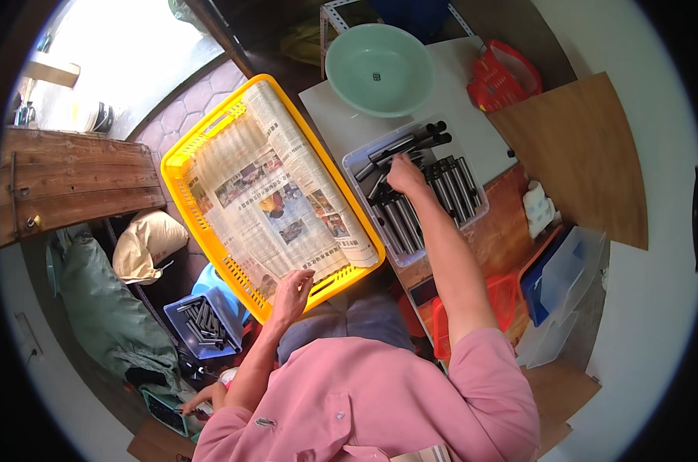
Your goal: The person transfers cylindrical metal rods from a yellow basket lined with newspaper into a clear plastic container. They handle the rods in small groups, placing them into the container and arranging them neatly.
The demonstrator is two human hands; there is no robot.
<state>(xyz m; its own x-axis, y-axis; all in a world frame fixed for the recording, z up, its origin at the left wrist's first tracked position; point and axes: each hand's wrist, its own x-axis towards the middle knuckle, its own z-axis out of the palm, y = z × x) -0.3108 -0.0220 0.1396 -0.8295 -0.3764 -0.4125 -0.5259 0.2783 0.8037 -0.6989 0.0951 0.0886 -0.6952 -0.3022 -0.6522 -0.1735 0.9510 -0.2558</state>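
My right hand reaches into a clear plastic bin of black tubes. Its fingers close around one of the tubes lying across the rows, though the fingertips are partly hidden. Several tubes stand side by side in that bin, and others lie slanted at its far end. On the near rim of a yellow plastic basket rests my left hand, fingers loosely apart and holding nothing. Newspaper sheets line the basket.
Beyond the bin stands a pale green basin, with a red basket to its right. A blue bin of black tubes sits low at the left. Another person's hand shows at lower left. A wooden door stands left.
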